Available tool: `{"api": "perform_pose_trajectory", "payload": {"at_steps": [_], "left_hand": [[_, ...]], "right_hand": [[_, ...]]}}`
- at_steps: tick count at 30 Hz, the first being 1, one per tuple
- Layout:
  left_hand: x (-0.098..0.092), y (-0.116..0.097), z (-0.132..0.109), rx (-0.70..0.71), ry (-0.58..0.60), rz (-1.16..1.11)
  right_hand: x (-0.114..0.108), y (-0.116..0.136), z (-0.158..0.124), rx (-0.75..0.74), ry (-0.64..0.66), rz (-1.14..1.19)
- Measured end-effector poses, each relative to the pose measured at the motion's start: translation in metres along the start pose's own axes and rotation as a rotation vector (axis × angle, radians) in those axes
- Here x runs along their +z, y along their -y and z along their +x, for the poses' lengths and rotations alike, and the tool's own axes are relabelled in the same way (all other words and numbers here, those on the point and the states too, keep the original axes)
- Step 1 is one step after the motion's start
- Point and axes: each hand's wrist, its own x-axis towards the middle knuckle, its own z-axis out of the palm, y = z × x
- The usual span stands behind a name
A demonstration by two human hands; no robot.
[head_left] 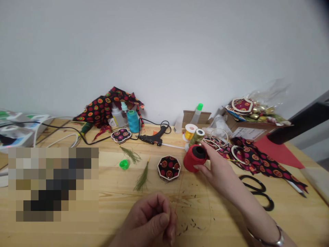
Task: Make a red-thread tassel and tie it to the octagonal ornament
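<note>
Your left hand (151,219) was curled into a loose fist close to you, thumb pressed against forefinger and pinching a thin thread (180,192). The thread ran faintly up and away from that pinch toward your right hand; its far end was too fine to follow.

Your right hand (216,168) was stretched forward and across, ahead of the left one and to its right. It gripped a red spool (191,160), forefinger over the top rim and thumb against the near side, with the other fingers loosely bent behind. The spool stood on the wooden table (115,206), its dark core tipped toward you. A metal bracelet (272,238) sat on that wrist.

Just left of the red spool, straight ahead of your left hand, lay an eight-sided patterned box (169,167). A green tuft (142,178) lay left of the box, with a small green cap (124,164) further left.

Just beyond your right fingertips stood an olive spool (197,136) and a yellow spool (190,131). A black glue gun (154,138) lay beyond the box. To the right of your right forearm lay black scissors (257,192), with patterned cloth (257,159) beyond them.
</note>
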Motion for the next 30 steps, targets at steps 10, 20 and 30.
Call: {"api": "perform_pose_trajectory", "payload": {"at_steps": [10, 20, 30], "left_hand": [[0.006, -0.001, 0.000, -0.052, -0.062, -0.032], [0.001, 0.005, 0.006, -0.064, -0.016, 0.049], [-0.005, 0.011, 0.006, -0.069, 0.006, 0.025]], "right_hand": [[-0.002, 0.003, -0.003, 0.069, 0.045, 0.119], [0.011, -0.004, 0.007, -0.012, 0.010, 0.126], [-0.020, -0.006, 0.015, 0.070, -0.020, 0.175]]}}
